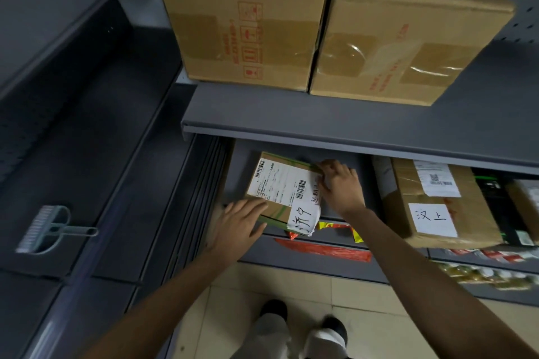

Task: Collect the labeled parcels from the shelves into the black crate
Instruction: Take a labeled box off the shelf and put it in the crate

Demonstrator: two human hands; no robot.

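Centre of the frame, the small labeled parcel [281, 191] lies flat on the lower shelf [318, 237], its near corner poking out past the shelf's front edge, a white shipping label on top and a handwritten paper slip hanging off that corner. The left hand [240, 226] lies at its lower-left edge, fingers straight and slightly spread, fingertips on the cardboard. The right hand [339, 185] is at the parcel's upper-right corner, fingers curled down and pinching the edge there.

Just right of centre on the same shelf sits a second taped parcel [437, 202] with its own handwritten slip, well apart from the first. Red and yellow packets [323, 249] show on the level below.

Upper half of the frame: two big cardboard boxes [245, 20] touching side by side on the upper shelf [335, 122]. Far left, a grey brush [46, 229] lies on a dark shelf. Bottom centre, the person's shoes [303, 326] stand on pale floor tiles.
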